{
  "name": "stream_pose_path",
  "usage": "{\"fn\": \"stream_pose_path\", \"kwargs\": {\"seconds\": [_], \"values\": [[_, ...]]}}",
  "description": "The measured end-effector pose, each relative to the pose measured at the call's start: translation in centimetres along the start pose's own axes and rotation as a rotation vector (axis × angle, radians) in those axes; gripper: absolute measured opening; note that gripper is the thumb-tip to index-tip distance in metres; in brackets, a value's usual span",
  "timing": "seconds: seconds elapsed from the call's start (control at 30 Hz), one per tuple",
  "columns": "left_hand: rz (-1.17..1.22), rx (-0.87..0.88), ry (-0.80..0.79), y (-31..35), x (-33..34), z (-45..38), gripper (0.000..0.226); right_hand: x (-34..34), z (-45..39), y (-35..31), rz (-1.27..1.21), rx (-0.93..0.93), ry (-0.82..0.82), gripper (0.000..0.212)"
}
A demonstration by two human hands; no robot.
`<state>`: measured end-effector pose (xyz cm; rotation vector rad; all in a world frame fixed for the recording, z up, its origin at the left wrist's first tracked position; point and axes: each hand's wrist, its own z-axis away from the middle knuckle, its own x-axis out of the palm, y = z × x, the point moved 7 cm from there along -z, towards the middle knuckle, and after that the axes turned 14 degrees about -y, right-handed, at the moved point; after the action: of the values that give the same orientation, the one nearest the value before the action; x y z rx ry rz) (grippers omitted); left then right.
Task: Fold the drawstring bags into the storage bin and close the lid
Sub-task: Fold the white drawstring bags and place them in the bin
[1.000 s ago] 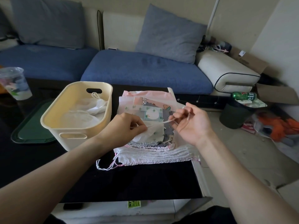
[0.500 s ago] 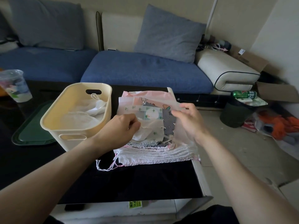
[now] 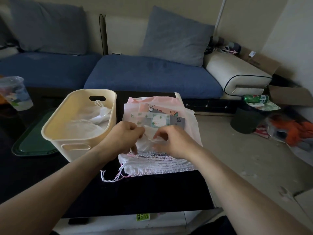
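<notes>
A stack of translucent drawstring bags (image 3: 157, 119) with cartoon prints lies on the black table (image 3: 135, 192), their gathered tops and cords (image 3: 111, 177) at the near end. My left hand (image 3: 125, 138) and my right hand (image 3: 172, 141) meet over the stack, both pinching a small crumpled white bag (image 3: 149, 139) between them. The cream storage bin (image 3: 55, 131) stands open just left of the stack, with white bags (image 3: 94, 116) lying inside. A dark green lid (image 3: 32, 145) lies flat on the table to the left of the bin.
A plastic cup (image 3: 15, 94) stands at the table's far left. A blue sofa (image 3: 149, 73) with grey cushions runs behind the table. On the floor at the right are a black waste bin (image 3: 245, 121) with a green can (image 3: 255, 98) on it, and cardboard boxes.
My right hand has let the drawn-out cord go slack and come down and left toward my left hand. Both hands now bunch the small white bag lower on the stack.
</notes>
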<state>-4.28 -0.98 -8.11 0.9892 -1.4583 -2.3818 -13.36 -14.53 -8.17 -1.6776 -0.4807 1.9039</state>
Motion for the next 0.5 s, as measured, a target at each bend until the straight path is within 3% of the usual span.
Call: {"fn": "stream_pose_path", "kwargs": {"seconds": [0.1, 0.17, 0.27, 0.5], "values": [[0.392, 0.072, -0.048, 0.4, 0.4, 0.0, 0.034, -0.1, -0.2, 0.4, -0.003, 0.005, 0.009, 0.015], [0.498, 0.114, -0.1, 0.9, 0.9, 0.0, 0.037, -0.2, -0.1, 0.4, 0.011, -0.008, 0.011, 0.012], [0.455, 0.139, -0.172, 1.2, 1.9, 0.0, 0.038, -0.3, -0.1, 0.0, 0.025, -0.034, 0.055, 0.014], [0.392, 0.172, -0.113, 0.6, 2.1, -0.7, 0.027, -1.7, 0.4, 0.4, -0.038, -0.057, 0.159, 0.02]]}}
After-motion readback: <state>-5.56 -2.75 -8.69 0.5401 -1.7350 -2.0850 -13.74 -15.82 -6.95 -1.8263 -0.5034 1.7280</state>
